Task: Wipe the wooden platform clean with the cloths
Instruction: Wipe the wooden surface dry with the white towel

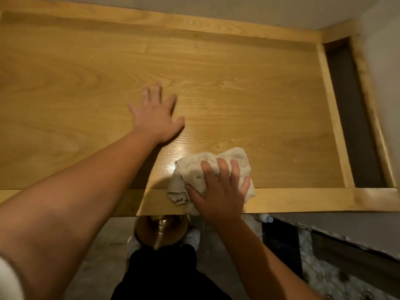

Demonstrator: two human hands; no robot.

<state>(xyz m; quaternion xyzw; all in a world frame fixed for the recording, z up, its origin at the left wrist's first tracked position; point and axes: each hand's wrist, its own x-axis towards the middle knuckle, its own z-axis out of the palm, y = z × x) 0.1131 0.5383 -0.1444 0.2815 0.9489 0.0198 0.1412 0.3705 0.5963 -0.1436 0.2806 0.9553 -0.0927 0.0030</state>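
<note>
A wide wooden platform (249, 87) with a raised light-wood frame fills most of the view. My left hand (154, 115) lies flat on its middle, fingers spread, holding nothing. My right hand (218, 191) presses down on a crumpled beige cloth (194, 172) at the platform's near edge, partly over the front rail. The wood just left of the cloth shines wet. Only one cloth is in view.
A dark gap (350, 118) runs along the platform's right side, between the frame and the wall. Below the front rail stands a round brown container (161, 232) on the concrete floor, between my white shoes. A dark box (281, 241) sits to the lower right.
</note>
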